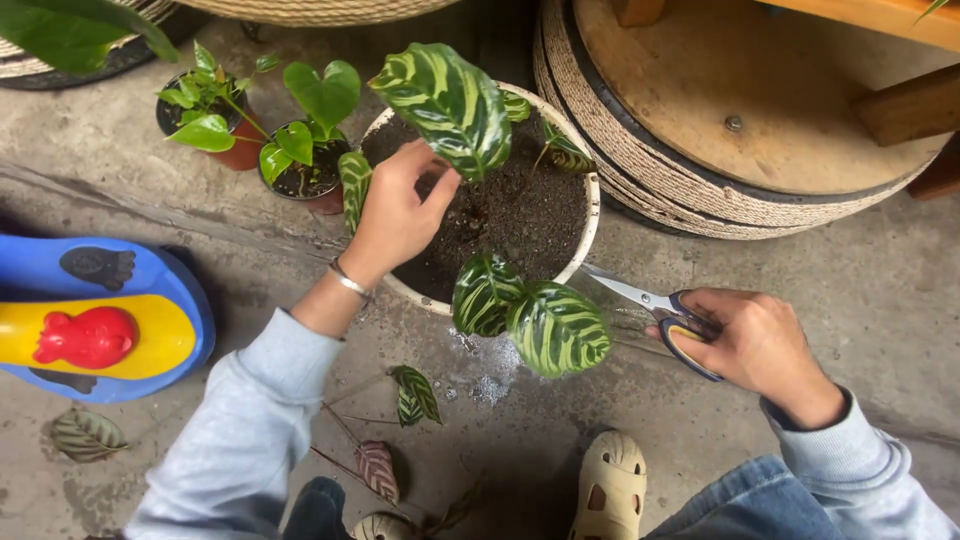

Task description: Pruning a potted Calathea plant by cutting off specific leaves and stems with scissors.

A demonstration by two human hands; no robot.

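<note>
A big pot (590, 215) of soil stands on the floor (860, 290), with the striped-leaf plant (450, 105) growing in it. The left hand (395, 215) reaches into the pot from the left, fingers at the soil. To the right of the pot, the right hand (755, 340) holds scissors (660, 310) low over the floor, perhaps resting on it, blades towards the rim. Two small pots (300, 170) sit left of the big one. A rope-wrapped drum (740, 160) lies behind on the right. A toy (95, 320) sits far left. Cut leaves (415, 392) lie on the floor before the pot.

Glossy striped leaves (556, 327), crumbly matt soil (530, 215), shiny metal scissors (655, 305), rough concrete floor (860, 290).
</note>
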